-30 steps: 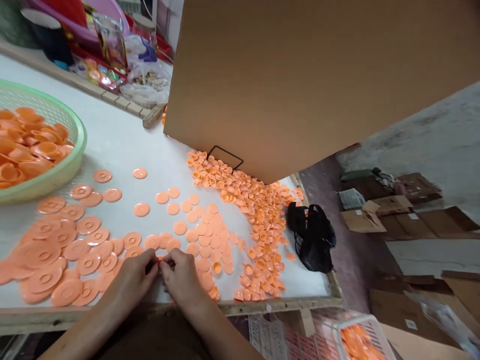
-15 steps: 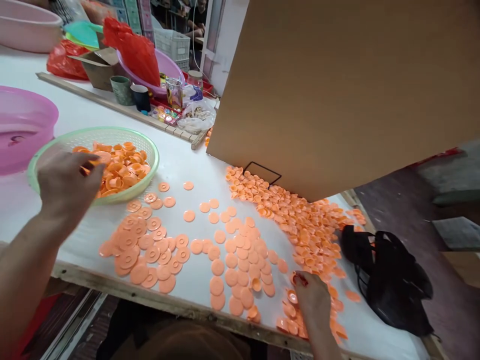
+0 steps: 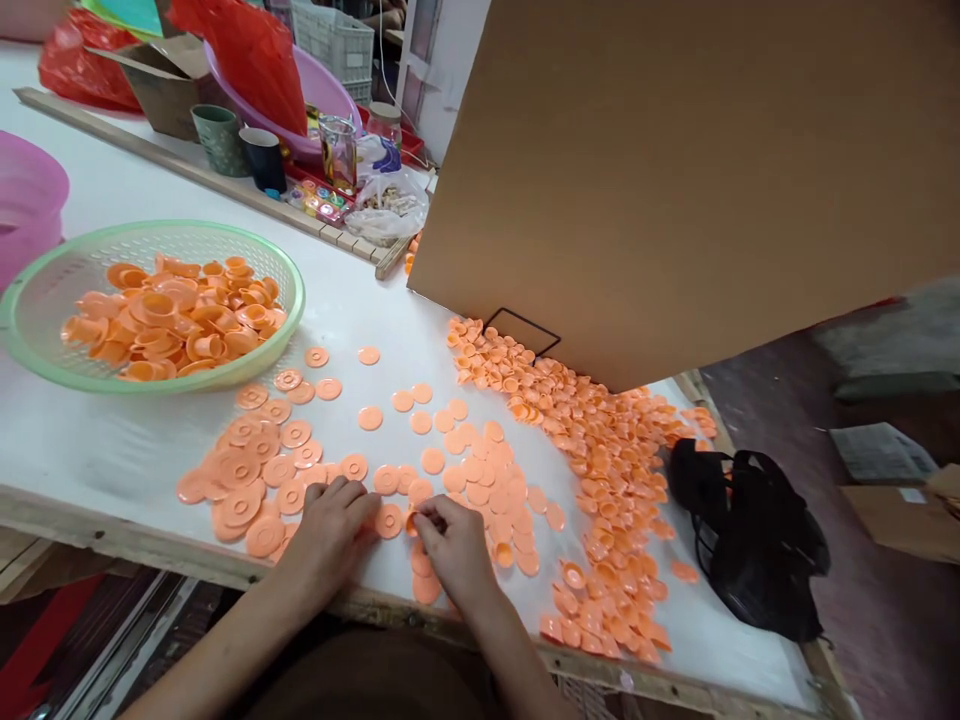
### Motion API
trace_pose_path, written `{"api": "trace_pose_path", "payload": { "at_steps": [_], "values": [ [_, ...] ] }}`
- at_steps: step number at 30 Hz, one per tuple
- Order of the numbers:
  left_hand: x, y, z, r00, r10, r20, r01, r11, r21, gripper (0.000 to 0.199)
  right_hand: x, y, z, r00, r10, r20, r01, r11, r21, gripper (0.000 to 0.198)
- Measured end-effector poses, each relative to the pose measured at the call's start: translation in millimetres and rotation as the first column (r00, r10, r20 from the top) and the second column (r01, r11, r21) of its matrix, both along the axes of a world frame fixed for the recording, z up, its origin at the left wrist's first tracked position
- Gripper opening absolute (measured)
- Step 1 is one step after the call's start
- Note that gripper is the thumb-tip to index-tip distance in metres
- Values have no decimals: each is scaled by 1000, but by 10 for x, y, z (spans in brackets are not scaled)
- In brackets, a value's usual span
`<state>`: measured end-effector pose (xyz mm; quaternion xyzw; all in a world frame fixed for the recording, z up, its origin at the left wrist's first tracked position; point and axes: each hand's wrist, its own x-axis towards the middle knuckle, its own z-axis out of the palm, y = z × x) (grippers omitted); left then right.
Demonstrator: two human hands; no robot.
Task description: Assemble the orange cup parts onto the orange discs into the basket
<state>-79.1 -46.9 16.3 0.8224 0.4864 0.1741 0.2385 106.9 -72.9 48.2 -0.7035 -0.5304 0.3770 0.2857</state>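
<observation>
My left hand (image 3: 337,525) rests over the flat orange plastic discs (image 3: 241,468), fingers bent and slightly apart; its thumb side is near a single disc (image 3: 388,520). Just to its right, my right hand (image 3: 454,550) pinches a small orange plastic cup (image 3: 411,522), partly hidden by the fingers. More smooth discs (image 3: 487,470) lie beyond and to the right of that hand. A heap of small orange cups (image 3: 615,480) spreads along the table's right side. The green basket (image 3: 296,310) at left contains orange pieces, each a cup joined to a disc.
A large cardboard box (image 3: 675,180) overhangs the cup heap. The black bag (image 3: 765,540) lies at the right edge. Behind a wooden strip (image 3: 202,185) stand a green mug (image 3: 219,140), a dark cup (image 3: 262,160) and a glass (image 3: 339,155). A pink basin (image 3: 30,200) is at left.
My left hand has come from the green basket down to the discs. My right hand has moved left from the cup heap with a small cup. The view has shifted slightly.
</observation>
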Motion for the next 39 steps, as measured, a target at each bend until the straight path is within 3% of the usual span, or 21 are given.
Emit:
{"api": "trace_pose_path", "payload": {
  "at_steps": [4,7,11,14,18,24,28,34,37,39],
  "values": [
    [13,-15,-33,1000,-14,3,14,1000,-22,8,-166,61,-93,996,55,74,-54,998,-11,15],
    [33,-4,-25,998,-60,15,61,997,-47,13,-256,78,-93,980,98,171,-101,995,9,15],
    [3,52,94,992,-50,113,69,983,-172,16,-312,74,-62,964,130,234,-134,991,1,16],
    [27,108,192,980,57,192,18,931,-365,21,-311,65,-48,964,129,232,-129,992,-14,16],
    [177,121,182,974,201,106,-107,817,-567,19,-309,47,-50,958,144,247,-143,990,-22,17],
    [214,4,35,930,279,239,-98,816,-570,25,-355,-15,-124,970,76,232,-85,996,27,17],
    [171,0,26,932,279,229,-111,825,-554,28,-364,-30,-146,969,50,240,-63,997,48,16],
    [138,-30,-8,891,343,298,-92,779,-621,29,-319,-95,-102,986,87,140,-102,989,106,17],
    [92,-80,28,841,394,371,-130,813,-568,40,-294,-192,-83,994,90,58,-99,976,196,17],
    [66,-114,99,823,380,422,-92,823,-561,37,-283,-238,-63,995,101,16,-102,961,256,18]
  ]
}}
